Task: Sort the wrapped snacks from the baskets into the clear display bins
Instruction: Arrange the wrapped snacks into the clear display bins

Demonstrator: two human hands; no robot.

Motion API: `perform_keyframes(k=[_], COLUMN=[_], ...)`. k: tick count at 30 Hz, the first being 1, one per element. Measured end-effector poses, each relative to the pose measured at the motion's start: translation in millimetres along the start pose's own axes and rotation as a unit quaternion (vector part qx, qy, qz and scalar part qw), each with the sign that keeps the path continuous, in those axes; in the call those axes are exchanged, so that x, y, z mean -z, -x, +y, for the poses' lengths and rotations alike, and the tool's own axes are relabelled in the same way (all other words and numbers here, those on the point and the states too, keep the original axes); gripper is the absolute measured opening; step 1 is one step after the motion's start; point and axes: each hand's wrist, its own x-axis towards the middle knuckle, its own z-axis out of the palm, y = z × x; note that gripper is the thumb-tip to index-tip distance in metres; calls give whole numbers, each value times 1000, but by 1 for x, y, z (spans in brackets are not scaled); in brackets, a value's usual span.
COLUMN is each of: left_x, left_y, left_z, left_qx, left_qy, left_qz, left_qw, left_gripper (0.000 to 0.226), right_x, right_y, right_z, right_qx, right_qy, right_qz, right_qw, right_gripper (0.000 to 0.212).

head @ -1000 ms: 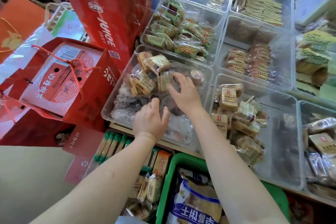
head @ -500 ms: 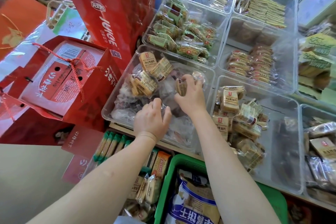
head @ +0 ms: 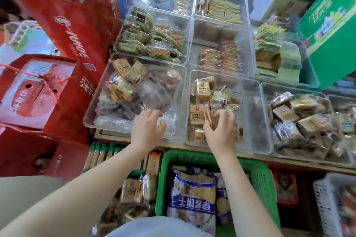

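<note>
The right hand (head: 221, 129), which a second ago reached into the clear bin left of centre (head: 100, 102) and half a second ago lifted a tan wrapped snack (head: 209, 119) out of it, now holds that snack low over the middle bin (head: 254, 113), among the tan packets there. The left hand (head: 147, 127) has slid slightly toward the left bin's near right corner.

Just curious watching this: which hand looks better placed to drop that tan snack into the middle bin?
The right hand, probably: it already pinches the tan snack over the middle bin, while the left hand sits at the neighbouring bin.
</note>
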Motion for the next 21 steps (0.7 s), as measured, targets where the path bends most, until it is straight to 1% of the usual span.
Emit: perform_keyframes(k=[2, 3, 4, 5, 8, 10, 11, 13, 15, 16, 17, 18, 20, 21], left_x=[-7, -12, -17, -23, -33, -33, -32, -30, -30, -31, -32, -32, -33, -33], left_y=[20, 28, 34, 38, 43, 43, 43, 42, 43, 43, 43, 43, 43, 42], left_z=[33, 48, 60, 67, 72, 68, 66, 66, 68, 69, 69, 70, 70, 70], left_qx=[-80, -116, -144, -161, -178, -189, -192, -195, -193, -189, -186, -182, -179, -179], left_qy=[31, 19, -9, -48, -170, -214, -222, -232, -238, -237, -237, -235, -229, -223], left_qz=[-61, -97, -127, -152, -202, -217, -225, -239, -241, -242, -244, -247, -247, -247], left_qw=[994, 988, 981, 974, 948, 933, 929, 923, 921, 922, 922, 922, 924, 926], left_gripper=[47, 58, 66, 71, 76, 80, 81, 83, 84, 84, 84, 85, 87, 88], right_x=[9, 12, 12, 11, 2, 3, 6, 16, 20, 19, 17, 13, 7, 5], right_y=[1, 0, 0, 1, 10, 12, 10, 5, -2, -4, -3, -1, 8, 12], right_z=[14, 20, 27, 33, 49, 60, 65, 70, 67, 63, 59, 56, 53, 54], right_qx=[1, 1, 6, 20, 110, 141, 139, 95, 30, 15, 22, 48, 125, 144], right_qy=[24, 33, 48, 72, 145, 185, 210, 251, 253, 251, 250, 244, 213, 205], right_qz=[57, 75, 76, 58, -62, -108, -115, -118, -108, -103, -99, -102, -146, -177], right_qw=[998, 997, 996, 996, 981, 967, 961, 956, 961, 962, 963, 963, 958, 952], right_gripper=[24, 22, 19, 21, 37, 41, 43, 46, 51, 55, 58, 61, 62, 62])
